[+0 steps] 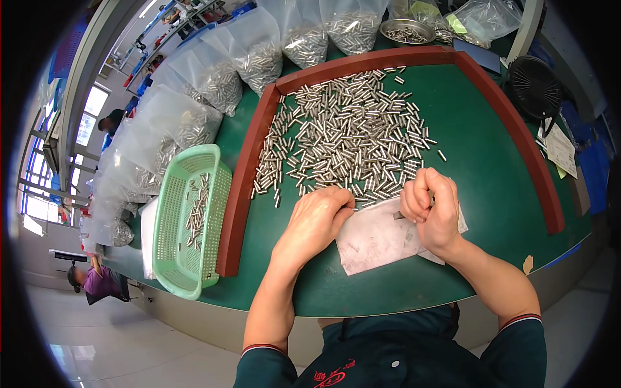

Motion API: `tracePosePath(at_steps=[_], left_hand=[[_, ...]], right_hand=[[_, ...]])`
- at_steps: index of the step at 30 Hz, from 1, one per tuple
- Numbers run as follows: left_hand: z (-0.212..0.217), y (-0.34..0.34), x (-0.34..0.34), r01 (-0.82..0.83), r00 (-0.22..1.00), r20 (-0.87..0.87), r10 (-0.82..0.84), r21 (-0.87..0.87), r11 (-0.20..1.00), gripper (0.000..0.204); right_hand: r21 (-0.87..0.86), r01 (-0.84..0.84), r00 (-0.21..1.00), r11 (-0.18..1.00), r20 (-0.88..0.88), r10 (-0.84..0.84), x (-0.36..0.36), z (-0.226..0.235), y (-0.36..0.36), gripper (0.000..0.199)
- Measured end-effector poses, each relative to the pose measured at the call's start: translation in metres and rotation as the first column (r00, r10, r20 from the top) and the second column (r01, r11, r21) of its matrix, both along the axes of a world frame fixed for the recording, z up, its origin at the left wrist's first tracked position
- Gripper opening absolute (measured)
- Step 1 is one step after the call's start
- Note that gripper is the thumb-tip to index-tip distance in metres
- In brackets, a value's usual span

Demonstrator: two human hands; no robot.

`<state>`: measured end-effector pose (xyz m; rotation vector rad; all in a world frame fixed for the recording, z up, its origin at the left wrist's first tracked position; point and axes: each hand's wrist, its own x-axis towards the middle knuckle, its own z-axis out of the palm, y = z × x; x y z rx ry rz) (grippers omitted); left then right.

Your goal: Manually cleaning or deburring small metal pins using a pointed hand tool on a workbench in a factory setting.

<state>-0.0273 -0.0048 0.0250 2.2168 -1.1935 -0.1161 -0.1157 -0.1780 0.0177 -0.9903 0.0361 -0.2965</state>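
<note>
A wide heap of short, shiny metal pins (349, 126) is spread over the green tabletop. My left hand (317, 216) rests at the heap's near edge, its fingers curled together; whatever they pinch is hidden. To its right, my right hand (433, 207) is closed above a smudged white sheet (372, 242), and what looks like the end of one metal pin (399, 215) pokes out below its fingers. The sheet lies partly under both hands, close to the pins.
A dark red wooden frame (242, 194) borders the heap. Left of it, a light green basket (174, 258) holds some pins. Clear bags (259, 61) full of pins line the table's back and left. A metal bowl (407, 31) and a black fan (533, 87) stand at the back right.
</note>
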Motion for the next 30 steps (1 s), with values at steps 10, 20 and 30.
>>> tracePosePath(at_steps=[10,20,30], left_hand=[[-0.001,0.010,0.018,-0.450,0.243,-0.905,-0.350,-0.425,0.785,0.008],[-0.006,0.007,0.019,-0.463,0.276,-0.903,-0.329,-0.425,0.778,0.009],[-0.006,0.006,0.019,-0.481,0.252,-0.912,-0.324,-0.409,0.776,0.010]], right_hand=[[0.007,0.002,1.000,1.000,-0.006,-0.002,-0.002,0.000,-0.001,0.036],[-0.003,0.008,1.000,1.000,-0.015,-0.008,-0.002,0.002,-0.001,0.036],[0.004,0.004,1.000,1.000,-0.015,-0.004,-0.002,0.001,-0.001,0.036]])
